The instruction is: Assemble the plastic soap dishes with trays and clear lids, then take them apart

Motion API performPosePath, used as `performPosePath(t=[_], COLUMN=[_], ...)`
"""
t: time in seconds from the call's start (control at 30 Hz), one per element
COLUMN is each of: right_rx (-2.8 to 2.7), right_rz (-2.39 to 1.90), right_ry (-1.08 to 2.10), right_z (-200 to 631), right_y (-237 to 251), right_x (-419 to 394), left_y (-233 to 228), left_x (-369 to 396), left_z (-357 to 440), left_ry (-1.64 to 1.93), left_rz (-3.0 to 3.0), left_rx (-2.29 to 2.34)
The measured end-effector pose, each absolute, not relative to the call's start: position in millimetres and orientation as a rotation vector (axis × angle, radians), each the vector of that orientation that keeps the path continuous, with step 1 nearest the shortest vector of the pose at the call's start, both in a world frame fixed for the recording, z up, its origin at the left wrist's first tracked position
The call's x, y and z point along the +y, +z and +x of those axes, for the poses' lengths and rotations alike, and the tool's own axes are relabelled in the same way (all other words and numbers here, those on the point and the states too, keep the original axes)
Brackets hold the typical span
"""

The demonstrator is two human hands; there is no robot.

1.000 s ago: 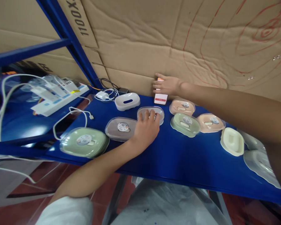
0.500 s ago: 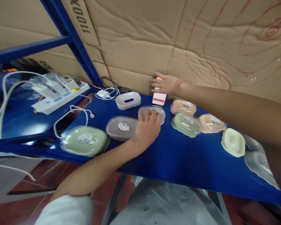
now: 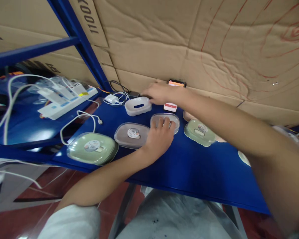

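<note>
Hands are spread over the middle of the blue metal shelf, each at a different dish. The left hand is laid flat on the clear-wrapped grey oval soap dish, fingers splayed and pressed on its lid rather than curled round it, so the dish is pinned to the surface, not lifted. The right hand is stretched across towards the shelf's back edge, just over the white oval plastic soap dish with the slot in its top; its fingers are blurred, and it cannot be told whether they are closed on the rim or only brushing it.

Along the front edge a wrapped pale-green oval dish is seen, with a wrapped brown oval dish just beside the pinned one, the two nearly touching. A second green dish is lying to the right, partly passed over by the right forearm. Each wrapped dish is set label up, side by side and not stacked, so every sticker can be read from above.

A phone with a white and red screen is propped upright against the brown cardboard wall at the back edge, screen facing out, presumably so it can be glanced at. A white charger with coiled cable is lying by the back left corner.
</note>
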State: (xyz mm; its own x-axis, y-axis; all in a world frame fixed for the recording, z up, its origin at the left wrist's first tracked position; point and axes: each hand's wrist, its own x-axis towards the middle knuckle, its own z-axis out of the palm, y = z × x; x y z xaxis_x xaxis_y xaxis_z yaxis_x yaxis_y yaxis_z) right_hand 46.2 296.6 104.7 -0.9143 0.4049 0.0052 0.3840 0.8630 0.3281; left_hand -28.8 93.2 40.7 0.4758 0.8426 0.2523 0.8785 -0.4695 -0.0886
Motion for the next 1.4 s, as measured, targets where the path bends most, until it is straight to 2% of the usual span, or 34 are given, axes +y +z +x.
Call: performPosePath(t=[0.17, 0.3, 0.43, 0.53, 0.67, 0.77, 0.83, 0.93, 1.0, 1.1, 1.17, 1.23, 1.4], right_rx=[2.854, 2.896, 3.091, 3.24, 3.133, 2.987, 2.978, 3.036, 2.888, 2.23, 1.937, 1.883, 2.28], right_rz=[0.725, 0.881, 1.131, 1.472, 1.726, 1.786, 1.764, 1.834, 2.17, 2.678, 2.74, 2.721, 2.594], right_ry=[0.344, 0.345, 0.355, 0.441, 0.635, 0.478, 0.325, 0.12, 0.253, 0.691, 0.754, 0.704, 0.435], right_z=[-13, -12, 40, 107, 185, 212, 220, 237, 256, 291, 311, 323, 319], right_y=[76, 85, 112, 115, 78, 41, 25, 15, 13, 4, -4, -11, -15], right_x=[267, 251, 205, 127, 5, -51, -65, -62, -54, -45, -46, -56, -101], left_y=[40, 38, 37, 34, 33, 38, 40, 34, 26, 16, 16, 21, 36], left_x=[93, 93, 93, 97, 100, 92, 80, 61, 53, 55, 60, 65, 62], left_z=[-28, -28, -28, -32, -39, -36, -29, -15, -8, -4, -5, -7, -9], left_ry=[-0.238, -0.257, -0.291, -0.342, -0.509, -0.698, -0.754, -0.64, -0.519, -0.437, -0.519, -0.689, -1.058], left_rz=[-2.511, -2.502, -2.508, -2.524, -2.551, -2.654, -2.824, -3.041, -3.074, -3.052, -3.054, -3.048, -2.963], left_rx=[-1.472, -1.477, -1.473, -1.447, -1.384, -1.157, -0.818, -0.382, -0.29, -0.267, -0.291, -0.315, -0.28])
